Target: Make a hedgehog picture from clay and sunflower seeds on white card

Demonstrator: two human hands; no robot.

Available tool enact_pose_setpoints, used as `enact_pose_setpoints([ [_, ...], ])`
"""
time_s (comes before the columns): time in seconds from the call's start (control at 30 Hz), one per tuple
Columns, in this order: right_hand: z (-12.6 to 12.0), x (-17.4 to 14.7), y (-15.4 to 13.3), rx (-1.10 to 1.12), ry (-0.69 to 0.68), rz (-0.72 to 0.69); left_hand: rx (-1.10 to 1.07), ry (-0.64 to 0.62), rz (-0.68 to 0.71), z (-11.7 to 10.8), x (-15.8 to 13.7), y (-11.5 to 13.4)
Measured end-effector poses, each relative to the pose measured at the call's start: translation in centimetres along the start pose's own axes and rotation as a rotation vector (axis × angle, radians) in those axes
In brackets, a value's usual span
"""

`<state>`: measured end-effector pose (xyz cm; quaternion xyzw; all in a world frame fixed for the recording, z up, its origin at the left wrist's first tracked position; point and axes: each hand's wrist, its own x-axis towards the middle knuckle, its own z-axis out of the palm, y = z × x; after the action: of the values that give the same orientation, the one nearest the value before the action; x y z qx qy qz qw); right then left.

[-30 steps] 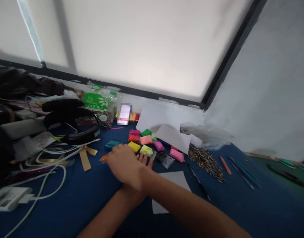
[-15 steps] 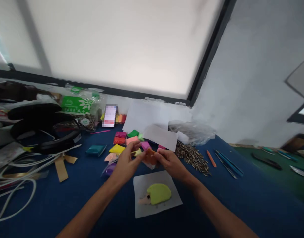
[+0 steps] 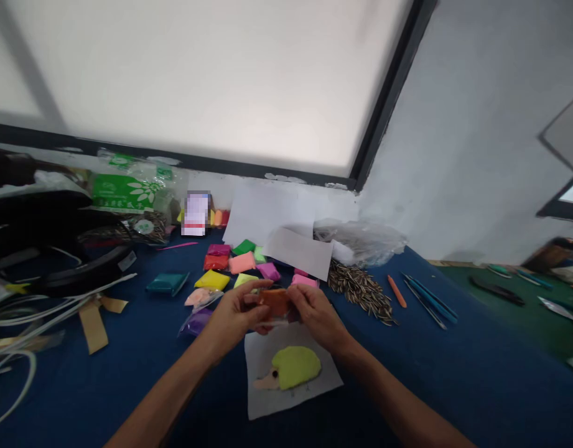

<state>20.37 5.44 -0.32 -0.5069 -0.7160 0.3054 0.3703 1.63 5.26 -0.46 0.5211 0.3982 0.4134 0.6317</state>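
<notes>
Between both hands is a small clear packet of orange-brown clay (image 3: 274,303). My left hand (image 3: 237,311) grips its left side, fingers curled around it. The fingertips of my right hand (image 3: 316,311) pinch its right edge. Just below the hands lies a white paper sheet (image 3: 290,404) bearing a flat hedgehog figure (image 3: 296,367), with a yellow-green body, a pinkish pointed snout and one black eye. Beyond and left of the hands are several coloured clay packets, among them a yellow packet (image 3: 212,279), a purple packet (image 3: 195,323) and a teal packet (image 3: 167,283).
Sunflower seeds (image 3: 358,292) lie heaped to the right, beside an orange stick tool (image 3: 397,291) and blue tweezers (image 3: 430,298). White cables (image 3: 27,348) and a black strap (image 3: 81,267) crowd the left. A phone (image 3: 196,213) leans at the back near white paper (image 3: 267,214).
My left hand has closed further around the orange-brown packet, which now lies more level between both hands. The whole view has shifted slightly.
</notes>
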Motion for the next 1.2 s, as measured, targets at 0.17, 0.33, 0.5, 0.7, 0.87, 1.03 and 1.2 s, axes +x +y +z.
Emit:
enact_pose_setpoints([
  [0.17,-1.5,0.5,0.7,-0.273,0.129,0.013,0.189,0.21,0.089,-1.3,1.3,-1.6],
  [0.33,-1.0,0.4,0.5,-0.482,0.012,-0.01,0.497,0.306,0.185,-1.3,1.7,-2.8],
  [0.5,-0.8,1.2,-0.3,-0.634,-0.06,-0.02,0.745,0.483,0.3,-1.2,1.2,-3.0],
  [0.7,-3.5,1.6,-0.8,-0.889,-0.033,0.058,1.01,0.395,0.431,-0.5,0.5,-2.1],
  [0.87,-3.0,1.0,-0.1,-1.001,-0.071,0.065,1.29,0.125,0.385,0.4,0.1,-2.1],
  [1.03,-2.4,0.9,0.4,-0.983,-0.08,0.002,1.383,0.08,0.315,0.6,-0.1,-2.0],
  [1.2,-2.7,1.1,0.3,-0.951,-0.143,-0.066,1.406,0.054,0.252,0.6,-0.1,-1.8],
])
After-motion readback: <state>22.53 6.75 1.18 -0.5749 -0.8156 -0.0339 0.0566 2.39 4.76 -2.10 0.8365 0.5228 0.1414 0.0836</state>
